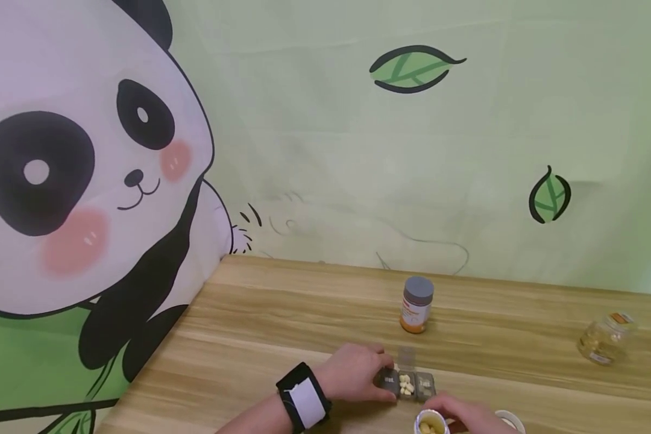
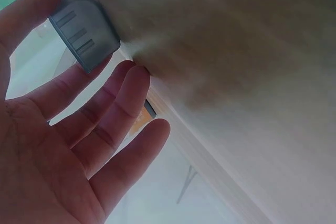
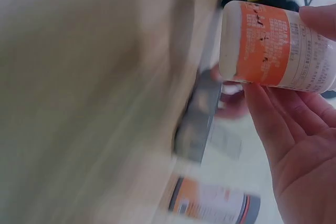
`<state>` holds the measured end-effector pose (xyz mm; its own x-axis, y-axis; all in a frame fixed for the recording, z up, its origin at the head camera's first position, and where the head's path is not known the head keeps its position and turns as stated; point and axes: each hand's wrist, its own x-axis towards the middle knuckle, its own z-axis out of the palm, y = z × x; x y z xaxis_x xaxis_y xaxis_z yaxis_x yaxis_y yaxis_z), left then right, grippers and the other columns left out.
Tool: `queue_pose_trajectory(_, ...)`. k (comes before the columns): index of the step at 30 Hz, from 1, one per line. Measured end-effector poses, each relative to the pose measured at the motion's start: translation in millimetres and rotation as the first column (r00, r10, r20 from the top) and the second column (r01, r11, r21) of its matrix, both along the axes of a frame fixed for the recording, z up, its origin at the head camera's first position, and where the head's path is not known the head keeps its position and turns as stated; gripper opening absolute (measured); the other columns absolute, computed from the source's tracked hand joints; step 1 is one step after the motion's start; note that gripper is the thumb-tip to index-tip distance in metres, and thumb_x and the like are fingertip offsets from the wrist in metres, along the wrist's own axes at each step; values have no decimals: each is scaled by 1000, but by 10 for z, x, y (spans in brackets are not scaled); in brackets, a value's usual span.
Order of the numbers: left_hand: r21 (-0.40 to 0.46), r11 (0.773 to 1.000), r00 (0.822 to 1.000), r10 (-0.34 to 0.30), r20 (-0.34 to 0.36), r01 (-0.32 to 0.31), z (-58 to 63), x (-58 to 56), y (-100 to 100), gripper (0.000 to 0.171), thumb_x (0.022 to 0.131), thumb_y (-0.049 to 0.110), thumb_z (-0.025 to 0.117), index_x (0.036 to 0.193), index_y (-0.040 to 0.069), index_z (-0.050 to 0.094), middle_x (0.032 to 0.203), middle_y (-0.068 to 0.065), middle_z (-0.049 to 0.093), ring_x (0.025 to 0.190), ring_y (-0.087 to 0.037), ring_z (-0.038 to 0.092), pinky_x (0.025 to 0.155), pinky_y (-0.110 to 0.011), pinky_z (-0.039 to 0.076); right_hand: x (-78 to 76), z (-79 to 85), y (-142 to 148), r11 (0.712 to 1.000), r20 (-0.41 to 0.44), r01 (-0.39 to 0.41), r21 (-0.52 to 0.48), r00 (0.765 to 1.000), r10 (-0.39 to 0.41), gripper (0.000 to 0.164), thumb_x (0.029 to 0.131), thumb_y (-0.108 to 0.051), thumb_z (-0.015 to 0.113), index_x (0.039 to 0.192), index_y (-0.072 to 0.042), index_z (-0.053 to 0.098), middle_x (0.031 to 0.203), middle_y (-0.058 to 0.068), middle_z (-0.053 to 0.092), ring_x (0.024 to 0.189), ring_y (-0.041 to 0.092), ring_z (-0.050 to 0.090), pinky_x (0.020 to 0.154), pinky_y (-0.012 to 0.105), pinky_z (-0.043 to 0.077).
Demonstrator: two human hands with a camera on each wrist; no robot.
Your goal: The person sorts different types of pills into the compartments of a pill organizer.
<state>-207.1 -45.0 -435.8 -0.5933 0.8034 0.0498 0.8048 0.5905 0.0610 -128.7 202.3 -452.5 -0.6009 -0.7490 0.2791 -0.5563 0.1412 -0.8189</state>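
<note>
My left hand (image 1: 355,371) pinches one end of a grey weekly pill organizer (image 1: 425,387) between thumb and index finger, the other fingers spread. The organizer lies on the wooden table; its middle lid stands raised and pale tablets (image 1: 407,384) fill that compartment. The lids on both sides of it are down. At the table's near edge my right hand (image 1: 469,415) grips a small uncapped pill bottle (image 3: 268,45), white with an orange label. Its mouth faces up in the head view, with yellowish tablets inside. In the left wrist view, only the organizer's ribbed end (image 2: 84,27) shows.
Behind the organizer stands a capped supplement bottle (image 1: 415,306) with a grey lid. A clear jar (image 1: 604,340) with an orange-marked lid sits at the right. A white round rim (image 1: 512,419) shows beside my right hand. A panda-printed cloth (image 1: 325,120) backs the table.
</note>
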Motion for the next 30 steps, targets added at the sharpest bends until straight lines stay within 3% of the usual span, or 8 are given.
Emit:
queue_pose_trajectory(6, 14, 1000, 1000, -5, 0, 5, -38, -10, -5, 42, 81, 54, 72, 106, 19, 68, 77, 15, 44, 60, 2, 40, 50, -16, 30, 25, -95, -210, 997, -11, -60, -43, 998, 59, 29, 89, 7, 60, 114, -5, 52, 105, 3, 66, 96, 2, 57, 73, 25, 48)
queue_pose_trajectory(8, 16, 1000, 1000, -6, 4, 6, -45, -18, -8, 43, 81, 54, 72, 106, 19, 68, 77, 15, 45, 61, 2, 40, 50, -16, 30, 11, -116, -248, 991, -12, -105, -83, 994, 104, 28, 90, 10, 57, 114, -3, 51, 104, 8, 65, 97, 2, 57, 74, 25, 48)
queue_pose_trajectory(13, 13, 1000, 1000, -10, 11, 10, -40, -25, 2, 42, 82, 53, 72, 106, 19, 68, 77, 14, 45, 60, 1, 40, 50, -17, 30, 13, -150, -244, 982, 60, -136, -129, 988, 145, 25, 92, 11, 53, 113, 0, 49, 107, 4, 64, 98, 2, 57, 77, 24, 48)
queue_pose_trajectory(20, 1, 1000, 1000, -10, 2, 10, -30, -25, 14, 41, 82, 53, 71, 105, 20, 68, 76, 14, 44, 58, 1, 40, 49, -16, 30, -29, -212, -201, 968, 65, -186, -170, 978, 199, 25, 92, 16, 50, 114, 6, 46, 108, 17, 61, 102, 4, 56, 80, 25, 48)
queue_pose_trajectory(24, 0, 1000, 1000, -7, 3, 7, -37, -17, 8, 41, 82, 53, 71, 106, 20, 67, 77, 15, 44, 59, 1, 40, 49, -16, 30, -26, -249, -193, 978, 52, -149, -147, 986, 158, 24, 91, 14, 52, 113, 4, 48, 105, 13, 62, 101, 3, 55, 78, 25, 48)
queue_pose_trajectory(28, 20, 1000, 999, -8, 49, 7, -50, -13, 1, 43, 81, 51, 72, 107, 17, 66, 78, 14, 47, 61, 1, 41, 51, -15, 31, 20, -305, -160, 999, -90, -17, -48, 996, 13, 24, 90, 7, 59, 112, -1, 54, 103, 5, 65, 96, 3, 57, 73, 25, 48)
queue_pose_trajectory(30, 42, 999, 997, -8, 71, 5, -48, -1, -20, 46, 81, 52, 73, 109, 16, 64, 81, 14, 51, 64, 1, 43, 54, -15, 35, 31, -325, -116, 999, -98, 32, 12, 995, -31, 22, 91, 3, 60, 113, 2, 55, 105, 1, 65, 96, 3, 57, 74, 26, 48)
